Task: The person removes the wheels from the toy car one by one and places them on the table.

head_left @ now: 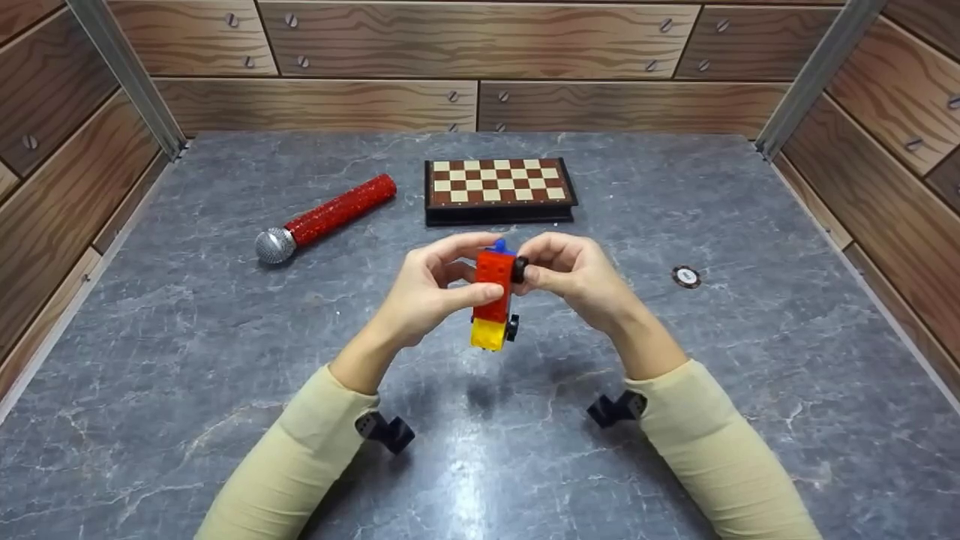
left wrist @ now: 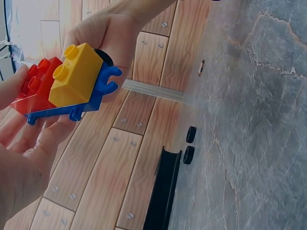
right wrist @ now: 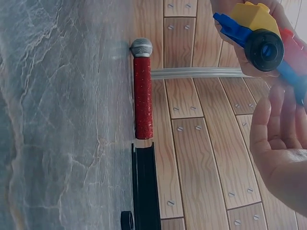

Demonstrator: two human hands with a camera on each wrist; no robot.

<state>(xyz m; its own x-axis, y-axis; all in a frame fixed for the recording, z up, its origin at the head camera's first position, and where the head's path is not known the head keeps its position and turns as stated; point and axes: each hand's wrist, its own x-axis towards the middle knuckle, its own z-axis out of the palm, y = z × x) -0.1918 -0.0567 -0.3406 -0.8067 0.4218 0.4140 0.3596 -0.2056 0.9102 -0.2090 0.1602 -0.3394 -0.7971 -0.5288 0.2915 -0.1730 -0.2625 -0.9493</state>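
Observation:
A toy car of building bricks (head_left: 492, 270) is held above the table, with red and yellow bricks on a blue base (left wrist: 91, 104). My left hand (head_left: 431, 281) grips it, thumb on the red brick and fingers at the far side. With thumb and fingers, my right hand (head_left: 581, 281) pinches a black wheel (head_left: 520, 269) at the car's far right. Another black wheel (right wrist: 264, 50) sits on the same side near the yellow brick (left wrist: 79, 76). Bare blue pegs (left wrist: 75, 113) show on the left side of the base in the left wrist view.
Beyond the hands lies a chessboard box (head_left: 499, 184). A red glittery microphone (head_left: 337, 214) is at the back left, a poker chip (head_left: 686, 277) at the right. Two loose black wheels (left wrist: 190, 148) stand on the table near the box. Wood-patterned walls (head_left: 375, 37) enclose the table.

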